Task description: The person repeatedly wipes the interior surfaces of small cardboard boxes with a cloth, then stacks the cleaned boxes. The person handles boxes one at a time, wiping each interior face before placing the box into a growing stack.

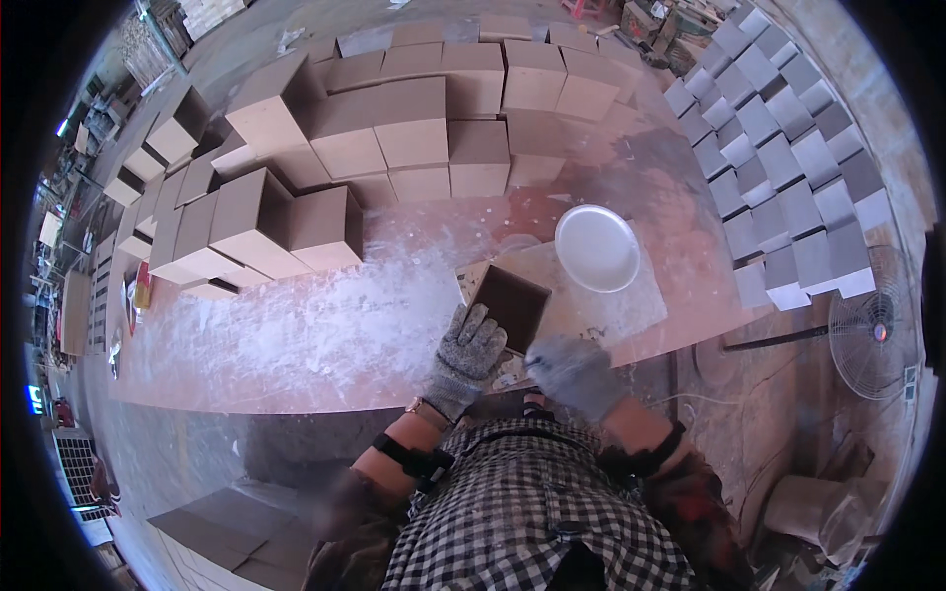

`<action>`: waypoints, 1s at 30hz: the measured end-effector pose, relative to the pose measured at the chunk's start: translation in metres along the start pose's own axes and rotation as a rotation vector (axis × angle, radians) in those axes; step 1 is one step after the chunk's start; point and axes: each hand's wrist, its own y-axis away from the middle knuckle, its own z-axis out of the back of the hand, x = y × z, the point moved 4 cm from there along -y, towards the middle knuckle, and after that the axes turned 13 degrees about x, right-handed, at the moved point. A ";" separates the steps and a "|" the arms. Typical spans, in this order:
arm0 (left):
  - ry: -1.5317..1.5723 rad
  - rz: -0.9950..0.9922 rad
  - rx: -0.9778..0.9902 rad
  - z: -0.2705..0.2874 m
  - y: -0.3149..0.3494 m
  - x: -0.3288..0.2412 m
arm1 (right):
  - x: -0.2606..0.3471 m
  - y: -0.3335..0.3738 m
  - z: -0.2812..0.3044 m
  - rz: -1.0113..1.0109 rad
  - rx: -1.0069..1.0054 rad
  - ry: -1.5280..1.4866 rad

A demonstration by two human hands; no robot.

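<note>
A small brown cardboard box (519, 295) lies near the table's front edge, its dark open side facing up toward me. My left hand (468, 357), in a grey knitted glove, grips the box by its left side, fingers lying along the wall. Just right of the box's near corner is my right hand (572, 374), also gloved. Its fingers are curled in, somewhat blurred, and whatever they may hold does not show. Beyond the box, a round white dish (597, 248) rests on a pale stained sheet (641, 300).
Brown boxes (409, 128) stand stacked along the table's far and left sides. White smears cover the reddish tabletop (296, 325). Grey-and-white boxes (788, 167) are piled at the right, near a standing fan (872, 335). More cardboard (222, 532) lies at lower left.
</note>
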 end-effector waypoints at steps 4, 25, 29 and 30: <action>-0.046 -0.016 0.014 -0.004 0.000 0.000 | -0.029 0.011 0.022 0.154 -0.107 0.064; 1.484 0.434 -0.046 0.027 -0.026 -0.004 | -0.156 0.068 -0.019 -0.157 -0.469 -2.063; 1.584 0.537 -0.230 0.016 -0.030 -0.012 | -0.158 0.063 0.011 -0.248 -0.445 -1.916; 1.602 0.593 -0.258 0.013 -0.033 -0.015 | -0.162 0.059 0.017 -0.255 -0.443 -1.906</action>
